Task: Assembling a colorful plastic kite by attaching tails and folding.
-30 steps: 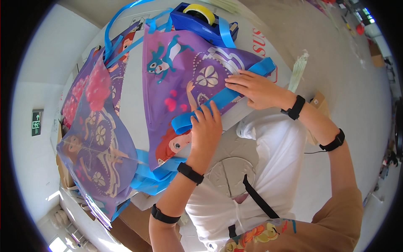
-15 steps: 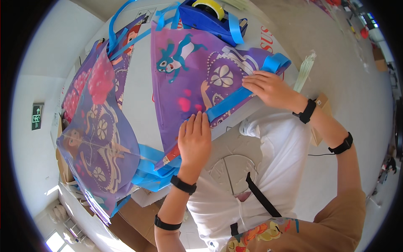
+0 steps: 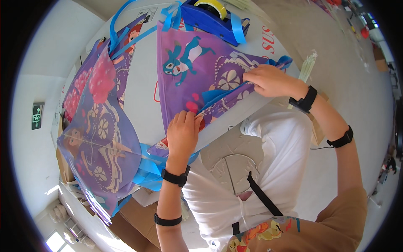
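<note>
A purple cartoon-printed fabric bag with blue trim lies flat on a white tabletop. My left hand presses on the bag's near lower corner at the table edge, fingers closed over the fabric. At the bag's right edge my right hand pinches the blue trim. Both wrists carry black bands.
A stack of similar purple bags hangs over the table's left side. A blue tape dispenser with a yellow roll stands at the far edge. Cardboard boxes sit under the table. A bundle of pale strips lies on the floor to the right.
The bag has been pulled flatter and nearer. My left hand slid down to its near corner; my right hand moved right along the blue trim.
</note>
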Available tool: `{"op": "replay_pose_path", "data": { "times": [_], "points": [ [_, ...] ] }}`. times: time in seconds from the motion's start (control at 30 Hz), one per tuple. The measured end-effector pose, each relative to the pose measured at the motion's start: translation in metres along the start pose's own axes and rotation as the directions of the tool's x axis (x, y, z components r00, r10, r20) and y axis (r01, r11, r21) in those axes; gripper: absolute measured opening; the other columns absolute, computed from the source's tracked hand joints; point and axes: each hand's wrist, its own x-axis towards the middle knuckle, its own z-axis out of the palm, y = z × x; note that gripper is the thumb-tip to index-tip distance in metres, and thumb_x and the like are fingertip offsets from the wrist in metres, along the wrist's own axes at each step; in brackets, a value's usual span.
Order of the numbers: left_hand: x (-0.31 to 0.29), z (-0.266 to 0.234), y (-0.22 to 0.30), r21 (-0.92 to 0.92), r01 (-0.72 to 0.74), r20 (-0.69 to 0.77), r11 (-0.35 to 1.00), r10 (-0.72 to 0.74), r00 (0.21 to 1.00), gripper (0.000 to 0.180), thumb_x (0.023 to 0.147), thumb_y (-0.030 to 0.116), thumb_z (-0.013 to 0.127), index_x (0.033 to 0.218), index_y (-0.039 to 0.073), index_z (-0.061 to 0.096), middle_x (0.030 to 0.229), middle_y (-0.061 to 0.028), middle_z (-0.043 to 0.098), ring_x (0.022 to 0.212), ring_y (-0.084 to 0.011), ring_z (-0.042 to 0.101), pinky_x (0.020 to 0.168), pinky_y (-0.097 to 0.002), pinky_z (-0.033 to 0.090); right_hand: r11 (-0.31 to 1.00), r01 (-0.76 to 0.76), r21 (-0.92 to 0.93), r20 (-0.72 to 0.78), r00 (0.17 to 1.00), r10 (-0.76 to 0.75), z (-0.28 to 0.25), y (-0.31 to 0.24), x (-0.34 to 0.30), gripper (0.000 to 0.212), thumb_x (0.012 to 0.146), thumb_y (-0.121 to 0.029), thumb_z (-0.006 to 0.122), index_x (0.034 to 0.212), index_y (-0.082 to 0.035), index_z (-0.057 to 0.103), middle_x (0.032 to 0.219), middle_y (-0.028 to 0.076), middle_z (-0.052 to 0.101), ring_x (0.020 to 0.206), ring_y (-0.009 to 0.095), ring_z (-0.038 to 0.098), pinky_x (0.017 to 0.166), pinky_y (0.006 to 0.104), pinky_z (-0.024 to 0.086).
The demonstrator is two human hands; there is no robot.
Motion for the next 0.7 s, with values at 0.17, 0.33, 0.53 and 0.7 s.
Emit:
{"op": "replay_pose_path", "data": {
  "times": [0.17, 0.33, 0.53, 0.7],
  "points": [
    [-0.001, 0.008, 0.003, -0.063, 0.066, -0.05, 0.996, -0.069, 0.996, 0.024, 0.094, 0.021, 0.067, 0.08, 0.006, 0.056, 0.077, -0.0091, 0.056, 0.072, -0.0294, 0.058, 0.063, -0.0409, 0.049, 0.975, -0.123, 0.188, 0.148, 0.984, 0.096, -0.01, 0.009, 0.008, 0.027, 0.082, -0.003, 0.058, 0.108, -0.007, 0.062, 0.09, 0.014, 0.069, 0.085, 0.035, 0.065, 0.074, 0.0462, 0.049],
    [0.002, 0.013, 0.008, -0.124, 0.24, -0.035, 0.963, -0.247, 0.968, 0.025, 0.094, 0.024, 0.067, 0.082, 0.004, 0.056, 0.079, -0.0107, 0.056, 0.075, -0.0315, 0.059, 0.064, -0.0416, 0.05, 0.922, -0.282, 0.264, 0.261, 0.942, 0.213, -0.014, 0.012, 0.023, 0.017, 0.081, -0.009, 0.06, 0.098, -0.007, 0.061, 0.087, 0.011, 0.068, 0.082, 0.03, 0.066, 0.068, 0.0427, 0.046],
    [0.006, 0.022, 0.009, 0.033, 0.295, -0.074, 0.955, -0.292, 0.954, 0.029, 0.094, 0.029, 0.068, 0.088, 0.004, 0.055, 0.088, -0.0121, 0.057, 0.085, -0.0337, 0.058, 0.07, -0.0448, 0.05, 0.936, -0.339, 0.095, 0.51, 0.824, 0.247, -0.027, 0.019, 0.045, 0.015, 0.079, -0.015, 0.066, 0.091, -0.007, 0.062, 0.086, 0.006, 0.066, 0.079, 0.024, 0.063, 0.066, 0.04, 0.045],
    [0.005, 0.03, 0.016, -0.047, 0.359, -0.166, 0.932, -0.362, 0.917, 0.025, 0.092, 0.027, 0.07, 0.089, 0.005, 0.059, 0.09, -0.0098, 0.059, 0.089, -0.0323, 0.055, 0.082, -0.0452, 0.045, 0.858, -0.421, 0.293, 0.447, 0.854, 0.266, -0.028, 0.021, 0.042, 0.022, 0.078, -0.017, 0.073, 0.094, -0.005, 0.065, 0.086, 0.006, 0.066, 0.079, 0.021, 0.063, 0.067, 0.0378, 0.047]
  ]
}}
